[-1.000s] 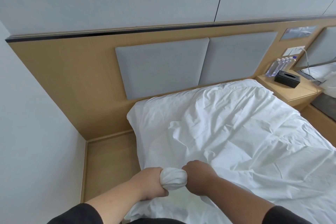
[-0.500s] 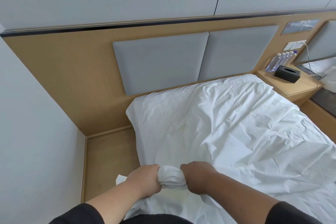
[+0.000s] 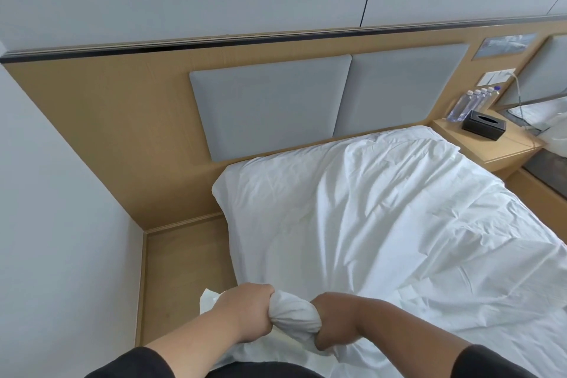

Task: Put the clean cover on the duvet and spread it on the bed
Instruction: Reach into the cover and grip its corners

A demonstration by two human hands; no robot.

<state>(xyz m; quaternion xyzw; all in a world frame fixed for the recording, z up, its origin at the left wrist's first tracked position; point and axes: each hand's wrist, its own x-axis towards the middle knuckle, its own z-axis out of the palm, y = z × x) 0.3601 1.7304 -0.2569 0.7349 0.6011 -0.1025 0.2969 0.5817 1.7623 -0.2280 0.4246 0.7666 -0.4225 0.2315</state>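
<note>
Bedside, hands (image 3: 288, 314) fisted around duvet (image 3: 383, 224)

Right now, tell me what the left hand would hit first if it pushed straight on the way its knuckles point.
The left hand points rightward, so it would likely meet the right hand first, with only the bunched white duvet cover corner that both grip between them. Depth is hard to judge.

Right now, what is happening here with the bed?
A person stands at the near side of the bed, fitting the duvet. The left hand and the right hand both grip one bunched wad of the white duvet cover between them, near the bed's edge. The rest of the duvet already lies spread, wrinkled, up to the grey padded headboard. On the nightstand stand water bottles and a black tissue box.
</note>
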